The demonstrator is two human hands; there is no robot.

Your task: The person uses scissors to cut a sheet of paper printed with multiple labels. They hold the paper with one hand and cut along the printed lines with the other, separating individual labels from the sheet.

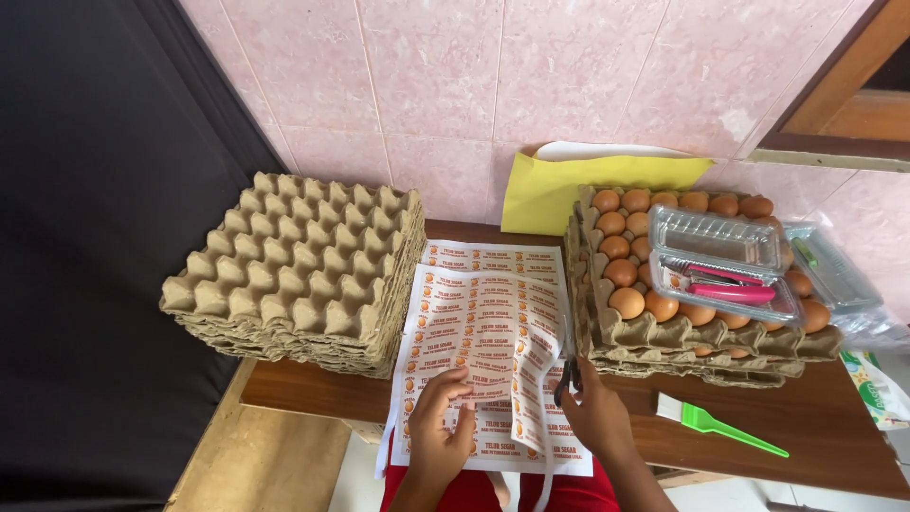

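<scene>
1. A pink tiled wall is seen behind a brown wooden table (815, 427), with a black cloth hung to the left of the table.
2. A stack of empty egg trays (299, 270) is set on the table's left end; trays filled with brown eggs (626, 275), topped by clear plastic boxes (725, 261), are set on its right end.
3. A printed label sheet (479, 322) is spread between the two stacks, its long axis running from the wall toward the person, its near edge overhanging the table.
4. The sheet, white with rows of small orange-marked labels, is partly cut into strips.
5. The sheet's near part is pinched by the left hand (441, 427); black scissors (567, 377) are gripped by the right hand (597, 412) at the cut strip's edge, just right of it.
6. A green brush (720, 425) is laid right of the hands.
</scene>
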